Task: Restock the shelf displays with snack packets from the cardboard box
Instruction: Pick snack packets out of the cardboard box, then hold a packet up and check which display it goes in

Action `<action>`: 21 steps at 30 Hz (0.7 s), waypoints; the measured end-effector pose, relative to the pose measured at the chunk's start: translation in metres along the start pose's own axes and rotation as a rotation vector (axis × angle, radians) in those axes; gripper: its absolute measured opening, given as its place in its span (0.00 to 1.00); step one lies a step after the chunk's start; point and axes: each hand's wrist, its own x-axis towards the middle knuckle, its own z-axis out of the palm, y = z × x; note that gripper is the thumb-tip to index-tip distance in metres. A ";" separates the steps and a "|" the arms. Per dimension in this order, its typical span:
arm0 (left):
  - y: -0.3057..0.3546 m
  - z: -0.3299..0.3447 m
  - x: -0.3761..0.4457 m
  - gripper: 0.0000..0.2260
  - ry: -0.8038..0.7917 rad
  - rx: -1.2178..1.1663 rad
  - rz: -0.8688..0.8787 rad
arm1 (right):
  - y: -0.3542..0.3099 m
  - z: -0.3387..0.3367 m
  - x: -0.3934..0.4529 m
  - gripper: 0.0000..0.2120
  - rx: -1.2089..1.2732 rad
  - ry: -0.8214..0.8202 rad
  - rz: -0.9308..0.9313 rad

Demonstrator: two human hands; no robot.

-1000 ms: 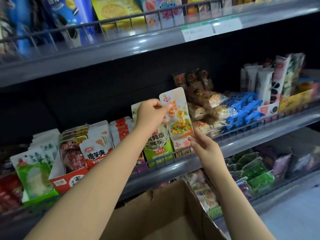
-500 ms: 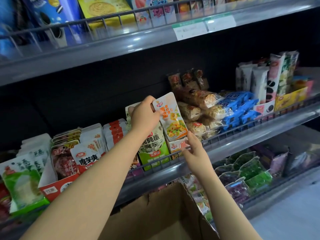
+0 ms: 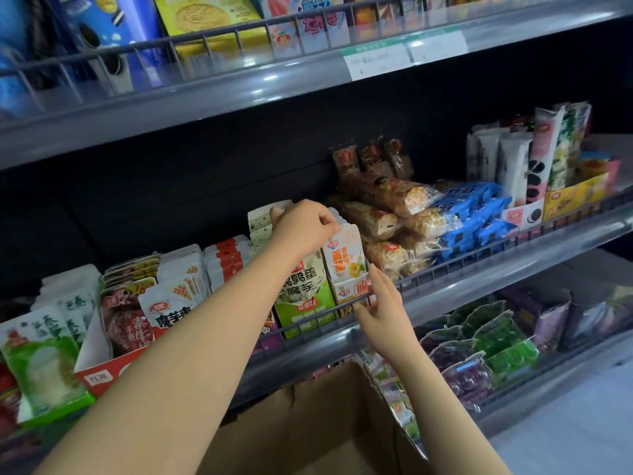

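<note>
Left hand (image 3: 303,228) pinches the top edge of the orange-and-white snack packet (image 3: 344,257), fingers curled over it. Packet: flat pouch, white top with small red logo, orange print, yellow food picture. It stands upright, long axis vertical, printed face toward the camera, slotted at the front of its display carton (image 3: 352,289) on the middle shelf (image 3: 479,282). Right hand (image 3: 383,303) open, fingers straight, just beside the carton at the wire rail. Cardboard box (image 3: 308,423) below, flaps open.
</note>
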 end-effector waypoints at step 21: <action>-0.032 -0.002 -0.107 0.07 0.394 -0.382 0.147 | -0.041 0.014 -0.051 0.11 0.087 0.019 -0.095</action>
